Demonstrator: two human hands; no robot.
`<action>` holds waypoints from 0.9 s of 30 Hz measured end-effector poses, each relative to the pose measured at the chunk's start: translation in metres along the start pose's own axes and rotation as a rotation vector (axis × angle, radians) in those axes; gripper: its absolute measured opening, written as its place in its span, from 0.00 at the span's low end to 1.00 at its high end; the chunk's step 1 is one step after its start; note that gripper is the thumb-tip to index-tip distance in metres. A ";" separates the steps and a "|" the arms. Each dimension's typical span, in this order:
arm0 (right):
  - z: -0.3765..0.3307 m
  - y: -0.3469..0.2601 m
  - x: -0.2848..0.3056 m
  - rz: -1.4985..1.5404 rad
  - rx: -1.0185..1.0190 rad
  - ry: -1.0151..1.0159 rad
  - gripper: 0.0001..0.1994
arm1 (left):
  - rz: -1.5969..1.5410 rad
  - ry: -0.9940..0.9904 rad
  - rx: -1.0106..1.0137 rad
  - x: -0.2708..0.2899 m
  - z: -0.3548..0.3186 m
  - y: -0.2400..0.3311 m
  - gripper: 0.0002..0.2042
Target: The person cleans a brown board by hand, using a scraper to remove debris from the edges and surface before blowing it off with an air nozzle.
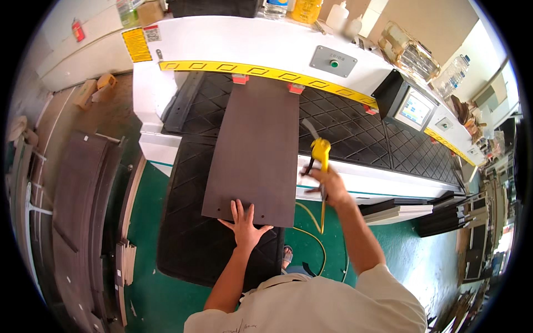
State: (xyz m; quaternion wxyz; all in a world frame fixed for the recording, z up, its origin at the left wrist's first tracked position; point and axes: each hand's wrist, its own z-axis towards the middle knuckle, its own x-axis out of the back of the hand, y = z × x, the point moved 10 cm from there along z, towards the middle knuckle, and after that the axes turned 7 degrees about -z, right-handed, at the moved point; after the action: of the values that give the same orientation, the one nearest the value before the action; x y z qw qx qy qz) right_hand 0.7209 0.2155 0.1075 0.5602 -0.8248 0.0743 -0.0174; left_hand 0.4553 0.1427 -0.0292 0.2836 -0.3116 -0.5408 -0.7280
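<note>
On the belt, head view: dark panel point(254, 152) lies flat, far end under the yellow guard point(261, 72) at 12 o'clock
Left hand point(244, 225): fingers spread, pressing the panel's near edge; gripping nothing
Right hand point(327, 183): at 3 o'clock of the panel, fist closed round yellow air gun point(320, 151)
Risk: uneven one-handed pressure could skew the panel; trailing hose point(311, 222) might snag

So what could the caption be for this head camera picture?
Left hand pressing a dark board on the machine bed, right hand holding a yellow air gun.

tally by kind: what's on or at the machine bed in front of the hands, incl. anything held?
Dark brown panel under the left hand: 1
Yellow air blow gun in the right hand: 1
Yellow coiled hose: 1
Orange-red clamps at the bed's far edge that I can make out: 3
Total: 6
</note>
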 end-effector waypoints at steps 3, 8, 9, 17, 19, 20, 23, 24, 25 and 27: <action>-0.028 0.072 -0.024 0.069 -0.163 -0.138 0.19 | 0.019 0.020 -0.019 0.002 -0.002 0.004 0.52; -0.056 0.104 -0.071 -0.087 -0.106 -0.226 0.15 | 0.042 0.052 -0.048 0.008 -0.005 0.004 0.49; -0.066 0.100 -0.084 -0.131 -0.074 -0.304 0.15 | 0.069 0.058 -0.048 0.011 -0.005 0.002 0.50; -0.111 0.120 0.065 -0.177 0.016 0.272 0.13 | 0.179 0.003 -0.062 0.007 -0.017 0.011 0.40; -0.136 0.145 0.157 0.049 0.047 0.651 0.12 | 0.098 -0.035 -0.034 0.010 -0.028 0.002 0.33; -0.161 0.151 0.208 0.103 0.154 0.863 0.11 | 0.090 -0.037 -0.064 0.009 -0.033 0.001 0.32; -0.261 0.181 0.333 0.194 0.259 1.361 0.10 | 0.068 -0.060 -0.135 -0.004 -0.049 0.006 0.30; -0.273 0.178 0.335 0.174 0.203 1.361 0.11 | 0.083 -0.051 -0.133 0.004 -0.050 0.002 0.29; -0.293 0.171 0.334 0.150 0.143 1.365 0.11 | 0.099 -0.048 -0.135 0.008 -0.051 0.002 0.29; -0.297 0.180 0.322 0.000 -0.019 0.950 0.14 | 0.106 -0.057 -0.145 0.003 -0.052 0.012 0.28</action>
State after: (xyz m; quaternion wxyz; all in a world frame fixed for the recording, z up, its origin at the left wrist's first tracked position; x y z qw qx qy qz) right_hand 0.9873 -0.1689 0.0337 0.4568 -0.7306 0.3225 -0.3919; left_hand 0.4551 0.0892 -0.0308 0.2831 -0.3802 -0.4774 -0.7399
